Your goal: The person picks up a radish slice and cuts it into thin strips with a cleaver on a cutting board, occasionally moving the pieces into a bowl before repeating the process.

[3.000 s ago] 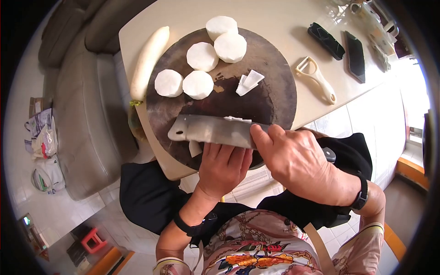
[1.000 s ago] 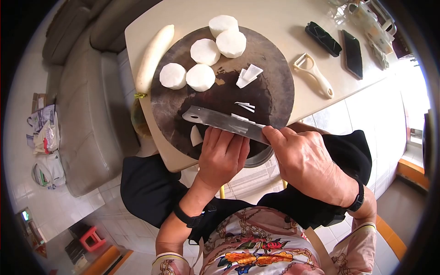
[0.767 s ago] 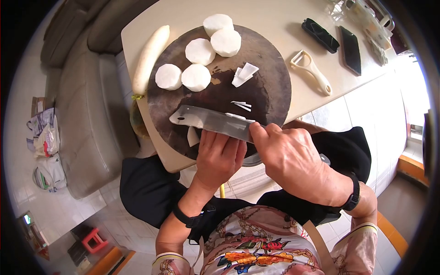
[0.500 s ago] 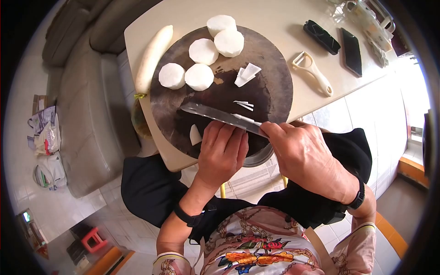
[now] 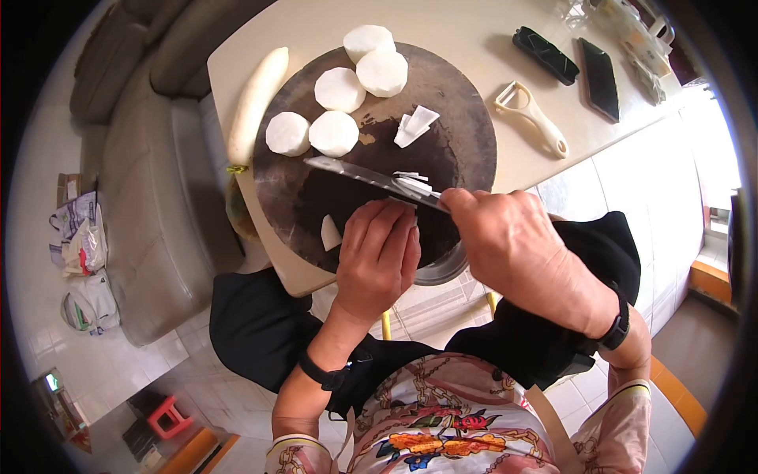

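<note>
My right hand (image 5: 521, 257) is closed round the handle of a kitchen knife (image 5: 355, 173), whose blade slants across the round wooden chopping board (image 5: 276, 186). Thin white radish strips (image 5: 412, 182) lie against the blade's far side. Curled fingers of my left hand (image 5: 375, 257) press down on a piece of radish just in front of the blade; only a sliver of its white edge shows. Beside that hand lies a radish offcut (image 5: 330, 234). Thick peeled radish rounds (image 5: 334, 133) sit towards the back of the board, with flat radish slices (image 5: 415, 126) to their right.
A whole white radish (image 5: 257, 107) lies left of the board. On the table's right are a peeler (image 5: 533, 118), a black case (image 5: 545, 55) and a phone (image 5: 599, 80). A grey sofa (image 5: 162, 213) stands to the left.
The knife has shifted slightly away from my left hand, and more strips now lie together by the blade. The whole view has moved a little.
</note>
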`<state>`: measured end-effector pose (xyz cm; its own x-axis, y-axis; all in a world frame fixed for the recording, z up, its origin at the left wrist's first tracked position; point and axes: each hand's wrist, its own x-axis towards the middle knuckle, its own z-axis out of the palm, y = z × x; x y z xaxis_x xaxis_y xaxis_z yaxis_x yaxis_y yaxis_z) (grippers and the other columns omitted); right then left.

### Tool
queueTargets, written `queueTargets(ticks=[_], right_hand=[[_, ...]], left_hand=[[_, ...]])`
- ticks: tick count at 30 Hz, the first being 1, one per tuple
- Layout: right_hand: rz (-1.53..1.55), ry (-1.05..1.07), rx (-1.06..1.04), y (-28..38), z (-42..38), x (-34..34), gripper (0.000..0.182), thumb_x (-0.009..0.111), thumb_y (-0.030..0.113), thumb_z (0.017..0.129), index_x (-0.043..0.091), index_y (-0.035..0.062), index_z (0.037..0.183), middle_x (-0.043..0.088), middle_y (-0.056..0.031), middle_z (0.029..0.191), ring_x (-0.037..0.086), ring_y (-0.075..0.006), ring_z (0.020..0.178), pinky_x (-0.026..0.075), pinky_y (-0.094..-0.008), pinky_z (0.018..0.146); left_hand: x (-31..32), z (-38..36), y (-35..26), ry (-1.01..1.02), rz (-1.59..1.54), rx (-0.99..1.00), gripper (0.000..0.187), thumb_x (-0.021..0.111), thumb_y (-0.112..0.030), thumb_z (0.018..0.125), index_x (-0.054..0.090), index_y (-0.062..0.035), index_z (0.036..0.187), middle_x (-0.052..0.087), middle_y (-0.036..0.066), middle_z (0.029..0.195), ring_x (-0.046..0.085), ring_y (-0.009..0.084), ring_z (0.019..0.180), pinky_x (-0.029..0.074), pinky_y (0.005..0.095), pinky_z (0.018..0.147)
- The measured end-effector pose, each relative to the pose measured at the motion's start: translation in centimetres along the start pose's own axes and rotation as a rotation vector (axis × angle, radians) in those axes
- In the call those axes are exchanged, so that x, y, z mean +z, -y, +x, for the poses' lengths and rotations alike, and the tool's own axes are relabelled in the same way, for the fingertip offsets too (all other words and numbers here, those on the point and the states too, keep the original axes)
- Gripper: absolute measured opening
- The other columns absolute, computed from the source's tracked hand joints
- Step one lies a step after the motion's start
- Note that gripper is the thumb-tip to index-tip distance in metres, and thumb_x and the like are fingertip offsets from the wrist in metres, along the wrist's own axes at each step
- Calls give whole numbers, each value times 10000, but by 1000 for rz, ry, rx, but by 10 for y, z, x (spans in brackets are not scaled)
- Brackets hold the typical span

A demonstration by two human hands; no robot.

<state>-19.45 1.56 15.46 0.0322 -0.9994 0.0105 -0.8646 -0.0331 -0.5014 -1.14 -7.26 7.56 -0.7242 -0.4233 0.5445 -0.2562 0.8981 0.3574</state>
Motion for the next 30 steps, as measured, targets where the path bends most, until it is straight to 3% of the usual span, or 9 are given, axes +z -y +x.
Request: queueTargets(ticks=[2,4,7,8,10,17,20,25,30], right_hand=[[22,-46,1,-3,-3,-3,133,605,-43,710,536,-32,823,595,-194,616,638,-395,605,512,-448,560],[86,30,51,1,-8,-9,192,606,-26,859,607,-51,1049,598,-207,654,640,-397,668,491,-458,570],[98,33,36,0,-14,-12,189,616,-26,859,615,-43,1047,597,-205,662,633,-406,663,490,-465,573],[100,33,38,-1,-14,-11,189,616,-26,859,615,-43,1047,597,-205,662,633,-406,663,490,-465,573],[101,-27,-10,-3,-14,-7,125,598,-52,703,540,-39,813,597,-211,613,636,-418,613,502,-472,552],[54,-22,-33,1,-5,-5,72,600,-32,726,554,-42,780,603,-210,604,652,-401,604,512,-458,551],[26,41,-2,5,-2,1,212,601,-67,710,563,-36,916,595,-187,644,640,-401,652,505,-466,574],[-60,-56,-27,7,-4,1,60,607,-15,737,565,-29,777,625,-196,623,673,-370,620,535,-436,575],[-67,-32,10,-2,-9,-3,96,613,-10,729,570,-41,809,610,-197,618,659,-387,627,525,-460,588]], left_hand=[[0,-1,0,4,-4,-3,242,702,-21,808,679,61,1034,623,149,1090,610,341,1012,528,444,864],[0,-1,-1,-4,4,-2,243,704,-21,804,681,61,1031,624,148,1088,609,340,1014,528,444,869],[0,-1,-2,-9,15,-5,243,708,-19,797,685,59,1025,627,146,1084,608,339,1020,528,445,875],[0,-1,-2,-6,19,-8,241,708,-17,794,688,58,1022,628,145,1082,607,339,1023,527,447,875],[0,-2,-2,-1,21,-10,240,709,-15,791,689,57,1019,629,144,1080,606,339,1025,526,447,875],[1,-3,0,-11,20,-6,238,712,-12,789,693,48,1018,632,134,1080,605,340,1019,521,447,871],[-1,-2,-1,22,23,-24,232,711,-14,795,692,45,1018,633,133,1078,604,339,1012,518,445,864],[0,0,-2,-7,10,-12,223,708,-10,800,688,42,1015,634,133,1073,606,334,1000,515,440,859],[1,1,-1,-29,-11,-10,217,709,-8,800,688,37,1011,638,128,1061,612,327,994,515,431,864]])
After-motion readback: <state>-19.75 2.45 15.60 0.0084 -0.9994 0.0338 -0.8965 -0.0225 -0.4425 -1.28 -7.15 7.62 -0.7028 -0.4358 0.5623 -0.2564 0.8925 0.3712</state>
